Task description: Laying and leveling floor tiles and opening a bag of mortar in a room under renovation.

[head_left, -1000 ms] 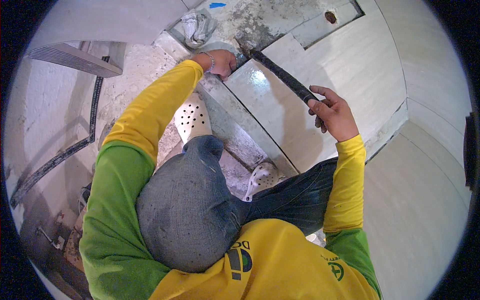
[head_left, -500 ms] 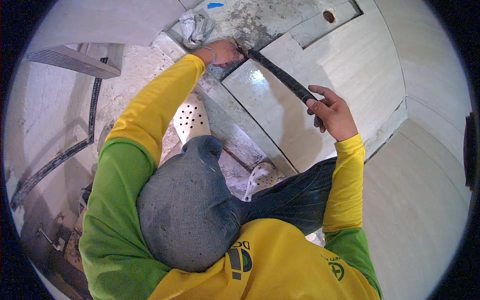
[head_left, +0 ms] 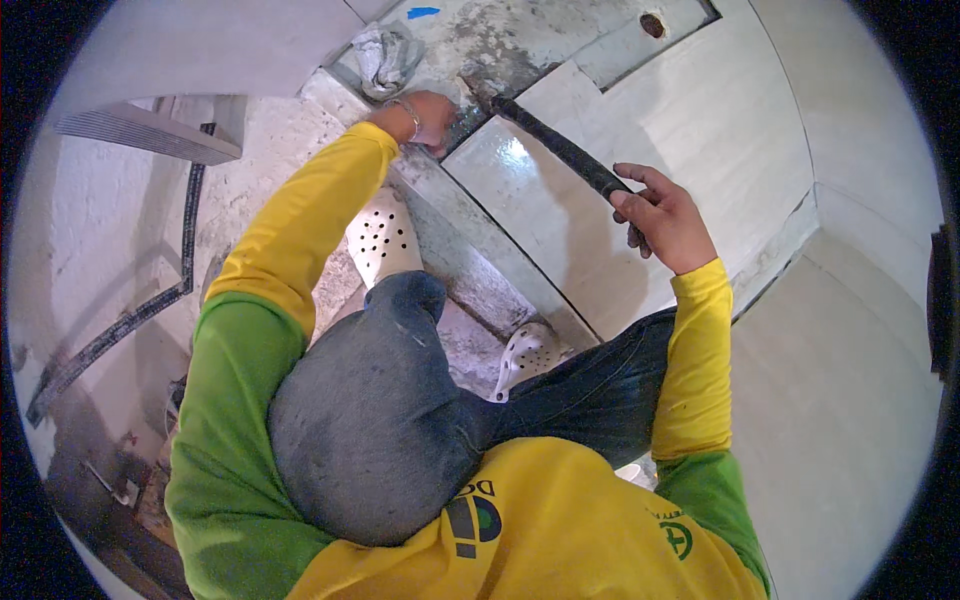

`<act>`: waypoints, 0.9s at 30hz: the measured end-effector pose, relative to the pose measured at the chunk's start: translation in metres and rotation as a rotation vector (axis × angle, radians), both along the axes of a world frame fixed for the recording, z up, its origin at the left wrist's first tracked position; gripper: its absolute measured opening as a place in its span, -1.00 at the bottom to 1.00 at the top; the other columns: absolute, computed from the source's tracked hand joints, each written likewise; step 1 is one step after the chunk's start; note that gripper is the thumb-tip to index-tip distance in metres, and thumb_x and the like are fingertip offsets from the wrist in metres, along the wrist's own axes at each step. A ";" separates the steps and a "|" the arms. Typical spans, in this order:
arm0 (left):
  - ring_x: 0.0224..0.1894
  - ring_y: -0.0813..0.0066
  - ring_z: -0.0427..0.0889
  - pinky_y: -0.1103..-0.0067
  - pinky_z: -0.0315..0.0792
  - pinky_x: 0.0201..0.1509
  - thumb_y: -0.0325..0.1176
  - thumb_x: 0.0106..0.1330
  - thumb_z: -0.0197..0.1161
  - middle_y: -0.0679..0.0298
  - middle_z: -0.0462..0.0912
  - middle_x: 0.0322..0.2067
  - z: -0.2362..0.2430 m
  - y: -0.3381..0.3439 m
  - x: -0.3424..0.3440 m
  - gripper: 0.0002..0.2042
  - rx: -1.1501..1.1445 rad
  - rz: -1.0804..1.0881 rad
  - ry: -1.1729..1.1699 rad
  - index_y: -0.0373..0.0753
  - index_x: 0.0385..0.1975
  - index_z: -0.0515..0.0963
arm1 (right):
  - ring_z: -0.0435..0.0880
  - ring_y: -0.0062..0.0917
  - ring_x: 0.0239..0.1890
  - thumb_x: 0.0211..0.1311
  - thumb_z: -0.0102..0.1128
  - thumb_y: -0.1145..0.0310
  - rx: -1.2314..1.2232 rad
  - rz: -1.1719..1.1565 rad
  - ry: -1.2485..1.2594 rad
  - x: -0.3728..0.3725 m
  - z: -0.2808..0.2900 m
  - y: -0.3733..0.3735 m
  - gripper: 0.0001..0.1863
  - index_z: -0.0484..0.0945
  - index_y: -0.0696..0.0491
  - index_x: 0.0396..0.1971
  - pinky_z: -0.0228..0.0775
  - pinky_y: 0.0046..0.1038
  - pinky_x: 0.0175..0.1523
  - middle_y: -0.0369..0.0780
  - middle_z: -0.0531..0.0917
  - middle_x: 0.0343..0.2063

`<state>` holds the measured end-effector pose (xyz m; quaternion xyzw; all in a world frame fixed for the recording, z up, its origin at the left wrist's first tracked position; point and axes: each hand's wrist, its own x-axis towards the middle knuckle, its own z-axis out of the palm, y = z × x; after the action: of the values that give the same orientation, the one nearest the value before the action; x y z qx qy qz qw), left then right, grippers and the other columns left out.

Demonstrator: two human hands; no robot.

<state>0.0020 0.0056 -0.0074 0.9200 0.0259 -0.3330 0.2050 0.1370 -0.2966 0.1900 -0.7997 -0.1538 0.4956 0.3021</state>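
I crouch over a floor of large pale glossy tiles (head_left: 700,150). My right hand (head_left: 660,215) grips the near end of a long dark bar-shaped tool (head_left: 560,150), whose far tip lies at the tile edge by the bare grey mortar (head_left: 520,45). My left hand (head_left: 425,115), with a bracelet on the wrist, reaches forward and presses a pale cloth-like thing down at the corner of the tile (head_left: 500,190); what it holds is partly hidden. Both sleeves are yellow and green.
A crumpled grey rag (head_left: 385,55) lies on the mortar beyond my left hand. A round hole (head_left: 653,23) shows in a far tile. My white perforated clogs (head_left: 380,240) (head_left: 525,350) stand on a narrow tile strip. A metal grille (head_left: 150,135) lies at left.
My left hand has moved forward and to the left along the tile edge, away from the tool's tip. My right hand keeps its grip on the dark tool.
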 end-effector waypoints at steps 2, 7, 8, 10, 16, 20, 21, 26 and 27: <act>-0.19 0.09 0.62 0.32 0.47 -0.07 -0.15 -0.21 0.43 0.07 0.65 -0.26 0.003 0.004 -0.003 -0.49 -0.032 -0.046 -0.041 -0.20 -0.18 0.58 | 0.47 -0.69 -0.70 0.19 0.21 0.23 -0.004 0.009 -0.015 0.000 0.000 -0.001 -0.55 0.45 0.02 0.07 0.24 -0.61 -0.69 -0.30 0.56 -0.57; -0.16 0.11 0.61 0.34 0.48 -0.06 -0.26 -0.15 0.41 0.09 0.63 -0.21 0.022 0.022 -0.015 -0.55 -0.024 0.118 -0.154 -0.24 -0.18 0.54 | 0.45 -0.69 -0.71 0.19 0.22 0.24 0.059 -0.019 0.002 -0.001 -0.001 -0.005 -0.55 0.45 0.02 0.07 0.22 -0.61 -0.69 -0.29 0.54 -0.59; -0.17 0.13 0.61 0.36 0.48 -0.07 -0.27 -0.11 0.40 0.10 0.63 -0.22 0.026 0.025 -0.018 -0.57 -0.091 0.220 -0.206 -0.24 -0.19 0.54 | 0.45 -0.69 -0.71 0.19 0.22 0.24 0.046 -0.032 -0.005 -0.001 -0.001 -0.006 -0.55 0.45 0.02 0.07 0.22 -0.61 -0.69 -0.29 0.54 -0.59; -0.24 0.22 0.62 0.43 0.48 -0.12 -0.27 -0.01 0.37 0.13 0.63 -0.29 0.034 0.030 -0.025 -0.62 -0.153 0.328 -0.269 -0.27 -0.19 0.53 | 0.44 -0.69 -0.72 0.17 0.23 0.28 0.091 -0.066 0.042 -0.003 -0.003 -0.007 -0.55 0.45 0.01 0.07 0.22 -0.61 -0.69 -0.30 0.51 -0.60; -0.24 0.29 0.63 0.49 0.48 -0.13 -0.29 0.02 0.35 0.18 0.64 -0.28 0.039 0.024 -0.045 -0.64 -0.283 0.580 -0.317 -0.26 -0.17 0.53 | 0.43 -0.69 -0.71 0.15 0.24 0.31 0.106 -0.079 -0.005 -0.010 -0.007 -0.002 -0.57 0.47 0.02 0.04 0.21 -0.61 -0.68 -0.31 0.50 -0.62; -0.21 0.26 0.64 0.48 0.49 -0.10 -0.32 0.06 0.28 0.16 0.64 -0.24 0.035 0.008 -0.045 -0.66 -0.189 0.476 -0.430 -0.24 -0.14 0.54 | 0.44 -0.68 -0.71 0.16 0.24 0.31 0.106 -0.105 -0.010 -0.017 -0.006 -0.001 -0.58 0.48 0.03 0.04 0.24 -0.59 -0.66 -0.29 0.50 -0.63; -0.19 0.23 0.64 0.46 0.49 -0.08 -0.33 0.08 0.24 0.14 0.64 -0.23 0.034 0.003 -0.045 -0.67 -0.169 0.460 -0.418 -0.24 -0.12 0.54 | 0.44 -0.67 -0.71 0.16 0.24 0.31 0.115 -0.097 -0.036 -0.019 -0.007 -0.001 -0.58 0.47 0.02 0.04 0.26 -0.57 -0.63 -0.29 0.50 -0.64; -0.18 0.14 0.63 0.42 0.49 -0.05 -0.35 0.12 0.13 0.08 0.63 -0.23 0.027 -0.021 -0.030 -0.67 -0.224 0.487 -0.421 -0.23 -0.09 0.54 | 0.46 -0.65 -0.69 0.16 0.23 0.31 0.161 -0.129 -0.062 -0.033 -0.016 -0.006 -0.61 0.48 0.03 0.01 0.31 -0.55 -0.56 -0.26 0.52 -0.62; -0.18 0.12 0.62 0.40 0.49 -0.06 -0.35 0.12 0.12 0.07 0.63 -0.23 0.026 -0.025 -0.027 -0.68 -0.229 0.452 -0.470 -0.23 -0.10 0.54 | 0.46 -0.65 -0.69 0.16 0.23 0.31 0.149 -0.135 -0.072 -0.035 -0.019 -0.007 -0.61 0.48 0.03 0.01 0.31 -0.55 -0.56 -0.26 0.52 -0.62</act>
<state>-0.0254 -0.0199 0.0184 0.9136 0.1434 -0.0588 0.3759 0.1019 -0.3037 0.1709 -0.8008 -0.1469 0.4323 0.3877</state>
